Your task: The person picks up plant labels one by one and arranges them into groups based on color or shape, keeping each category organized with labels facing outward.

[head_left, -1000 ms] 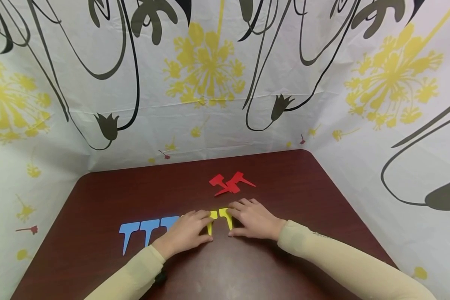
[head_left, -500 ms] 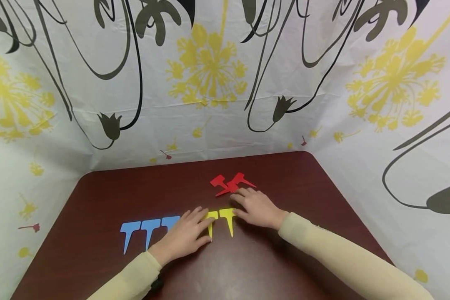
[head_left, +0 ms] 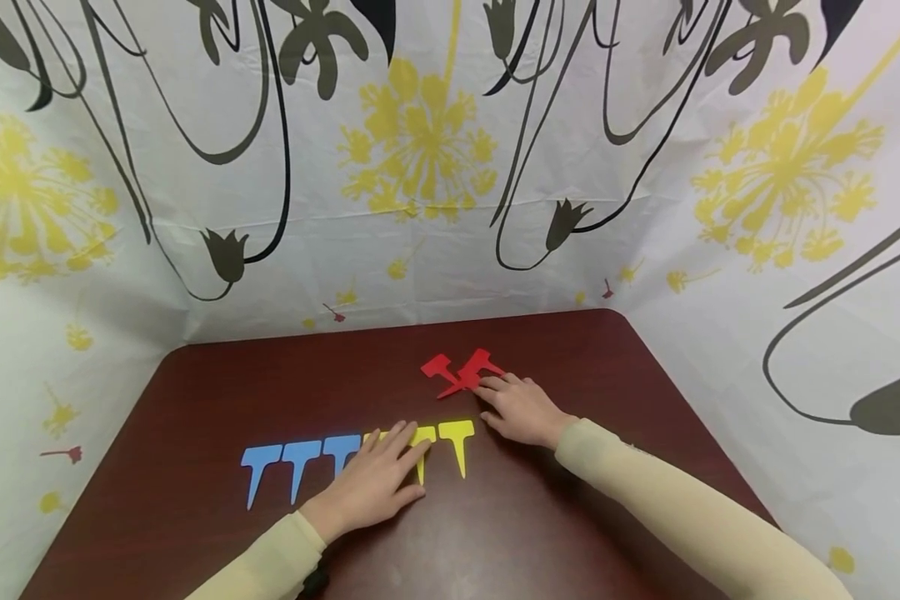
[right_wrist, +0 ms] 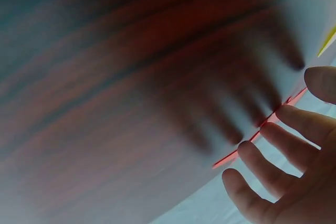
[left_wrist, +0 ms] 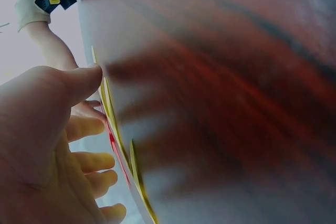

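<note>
Three blue T-shaped plant labels [head_left: 302, 451] and three yellow T-shaped plant labels [head_left: 456, 430] form one row across the table, heads away from me. My left hand [head_left: 371, 483] lies over the left and middle yellow labels with its fingers spread, partly hiding them. In the left wrist view, the fingers of the left hand [left_wrist: 58, 145] hold nothing. Behind the row, red plant labels [head_left: 437, 365] overlap in a loose pile. My right hand [head_left: 523, 410] reaches to the near right side of that pile, fingertips at the red labels; whether they touch is unclear. Its fingers [right_wrist: 268, 169] are extended.
The dark red-brown table [head_left: 195, 400] has rounded far corners. A white cloth [head_left: 390, 283] with flower prints hangs behind and on both sides. A small dark object [head_left: 315, 577] shows under the left wrist.
My right hand has left the rightmost yellow label and moved away from me to the red pile. My left hand has stayed over the yellow labels.
</note>
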Motion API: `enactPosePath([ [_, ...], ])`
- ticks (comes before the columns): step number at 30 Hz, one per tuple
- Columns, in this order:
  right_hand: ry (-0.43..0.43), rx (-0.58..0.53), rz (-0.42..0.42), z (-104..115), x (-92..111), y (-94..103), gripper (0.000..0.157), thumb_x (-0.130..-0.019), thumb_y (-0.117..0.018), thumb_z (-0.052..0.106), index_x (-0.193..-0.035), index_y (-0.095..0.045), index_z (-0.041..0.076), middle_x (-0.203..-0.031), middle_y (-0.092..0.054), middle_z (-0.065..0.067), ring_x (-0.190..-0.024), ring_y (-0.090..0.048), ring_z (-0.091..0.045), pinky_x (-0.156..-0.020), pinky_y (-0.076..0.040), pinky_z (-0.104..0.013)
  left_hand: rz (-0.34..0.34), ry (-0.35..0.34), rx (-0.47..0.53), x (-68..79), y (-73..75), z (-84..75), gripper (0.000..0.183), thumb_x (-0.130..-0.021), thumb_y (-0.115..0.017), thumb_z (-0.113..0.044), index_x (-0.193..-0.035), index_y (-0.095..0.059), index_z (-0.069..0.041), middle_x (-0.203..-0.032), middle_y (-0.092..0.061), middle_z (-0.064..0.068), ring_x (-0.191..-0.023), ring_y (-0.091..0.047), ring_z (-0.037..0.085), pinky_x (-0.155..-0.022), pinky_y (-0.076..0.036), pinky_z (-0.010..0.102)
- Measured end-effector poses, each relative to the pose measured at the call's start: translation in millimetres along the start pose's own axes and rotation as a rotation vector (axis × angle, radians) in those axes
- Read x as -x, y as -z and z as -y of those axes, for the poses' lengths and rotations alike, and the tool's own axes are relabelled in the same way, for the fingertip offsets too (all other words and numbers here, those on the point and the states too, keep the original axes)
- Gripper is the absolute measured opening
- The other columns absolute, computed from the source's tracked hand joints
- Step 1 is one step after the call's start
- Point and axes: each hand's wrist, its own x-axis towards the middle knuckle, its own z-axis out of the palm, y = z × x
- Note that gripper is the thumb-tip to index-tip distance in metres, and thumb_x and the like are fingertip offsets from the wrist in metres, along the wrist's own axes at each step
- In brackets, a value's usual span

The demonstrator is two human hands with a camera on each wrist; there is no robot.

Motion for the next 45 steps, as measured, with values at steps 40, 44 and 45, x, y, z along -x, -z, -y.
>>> enactPosePath([
  [40, 0.012, -0.129, -0.197, -17.3, 51.9, 13.7, 0.033, -0.091, -0.073, 0.037, -0.116, -0.075, 0.015, -0.115, -0.065, 0.001, -0.097, -0.066, -0.015, -0.079, -0.059, -0.038, 0.026, 0.03, 0.039, -2.3, -0.1, -0.5, 0.074, -0.097, -0.057, -0.057, -0.158, -0.037, -0.021, -0.163, -0.029, 0.013, -0.149, -0.026, 0.032, -0.117, -0.022, 0.06],
  [44, -0.094, -0.072, -0.117, 4.7, 47.7, 13.9, 0.058, -0.089, -0.071, 0.054, -0.126, -0.07, 0.01, -0.121, -0.063, -0.007, -0.104, -0.062, -0.024, -0.076, -0.059, -0.043, 0.023, 0.035, 0.037, -2.9, 0.0, -0.2, 0.074, -0.097, -0.057, -0.057, -0.157, -0.037, -0.021, -0.163, -0.028, 0.013, -0.149, -0.027, 0.032, -0.117, -0.023, 0.06],
  [45, -0.102, -0.059, -0.095, 8.1, 47.8, 12.3, 0.062, -0.088, -0.071, 0.057, -0.128, -0.069, 0.009, -0.123, -0.062, -0.008, -0.105, -0.061, -0.025, -0.077, -0.059, -0.043, 0.024, 0.035, 0.04, -3.1, -0.4, -0.4, 0.073, -0.097, -0.057, -0.057, -0.157, -0.038, -0.02, -0.163, -0.028, 0.013, -0.149, -0.027, 0.033, -0.117, -0.023, 0.06],
])
